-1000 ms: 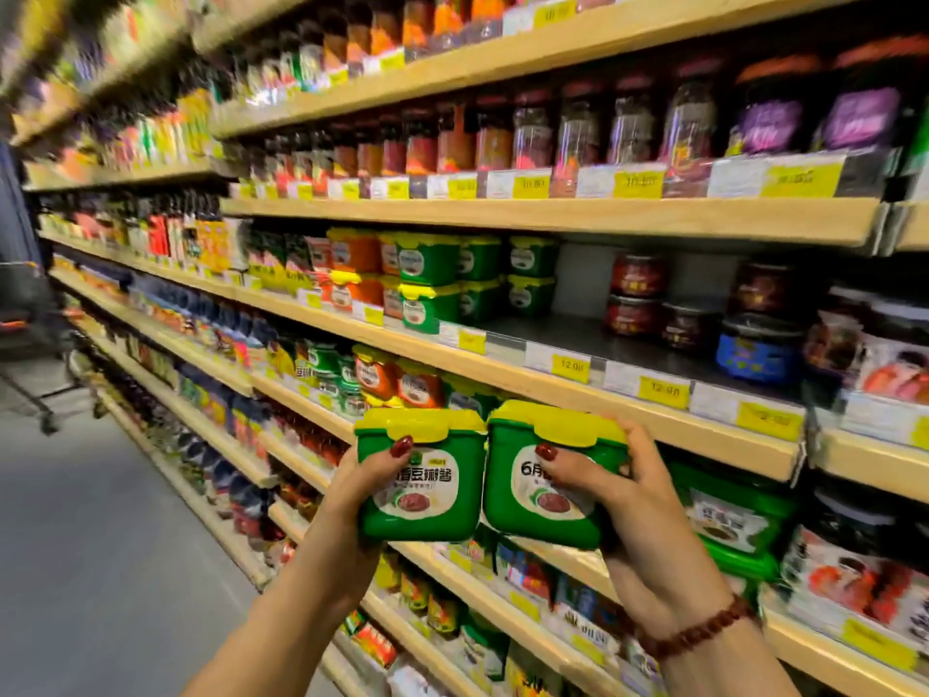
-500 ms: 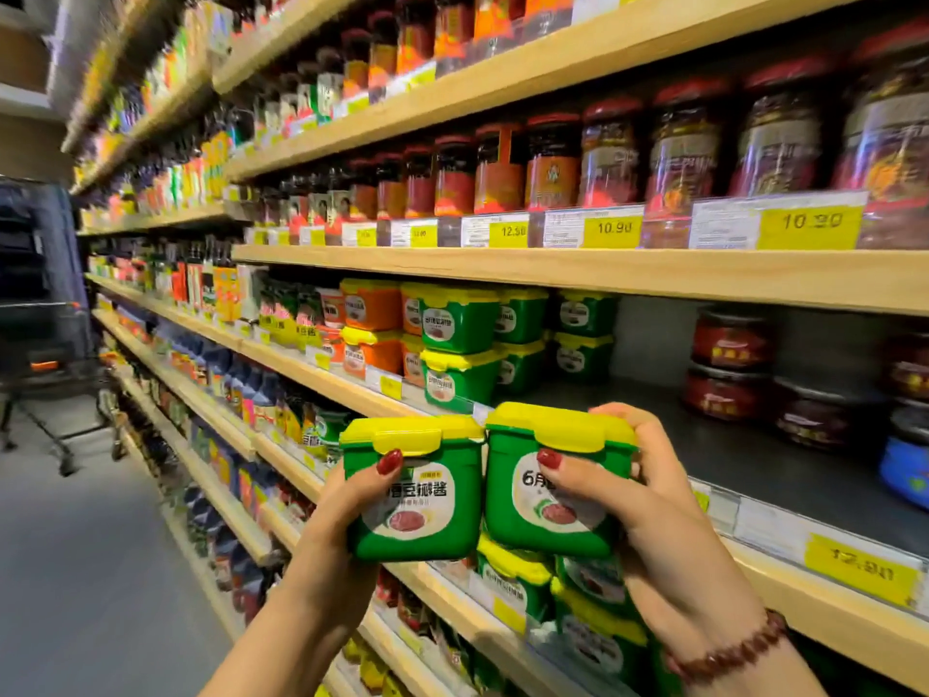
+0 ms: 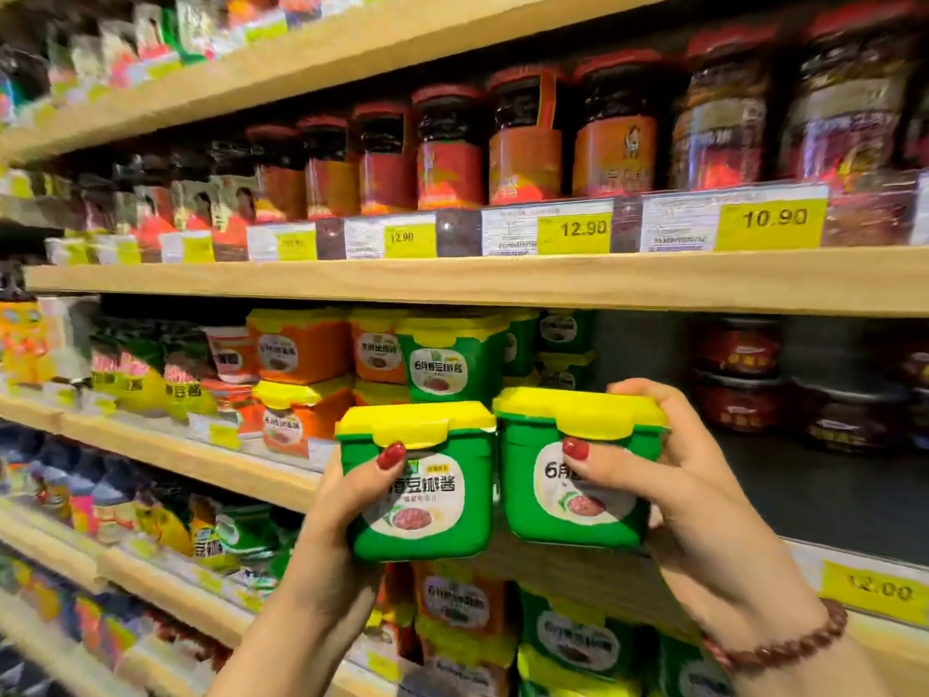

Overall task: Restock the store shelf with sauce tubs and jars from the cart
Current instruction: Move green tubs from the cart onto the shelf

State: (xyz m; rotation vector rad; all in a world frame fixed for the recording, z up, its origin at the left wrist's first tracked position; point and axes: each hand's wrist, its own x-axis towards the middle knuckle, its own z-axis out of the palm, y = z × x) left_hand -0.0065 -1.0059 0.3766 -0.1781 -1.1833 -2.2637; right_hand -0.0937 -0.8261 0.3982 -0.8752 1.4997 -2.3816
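I hold two green sauce tubs with yellow lids, side by side and upright, in front of the middle shelf. My left hand (image 3: 347, 510) grips the left tub (image 3: 427, 500) from its left side, thumb on the label. My right hand (image 3: 668, 495) grips the right tub (image 3: 568, 475), thumb on the front and fingers over the lid's far edge. Both tubs hang at the front lip of the wooden shelf (image 3: 251, 475), just right of a stack of matching green tubs (image 3: 447, 364). A dark bare stretch of shelf floor (image 3: 814, 500) lies behind the right tub.
Orange tubs (image 3: 301, 349) stand left of the green stack. Dark red-lidded jars (image 3: 739, 374) sit at the back right of the same shelf. The shelf above (image 3: 502, 281) carries several red-labelled jars and yellow price tags. More green tubs (image 3: 578, 641) fill the shelf below.
Both tubs have risen and moved closer to the middle shelf, the right one now higher. The view has closed in on the shelf; the aisle floor and cart are out of view.
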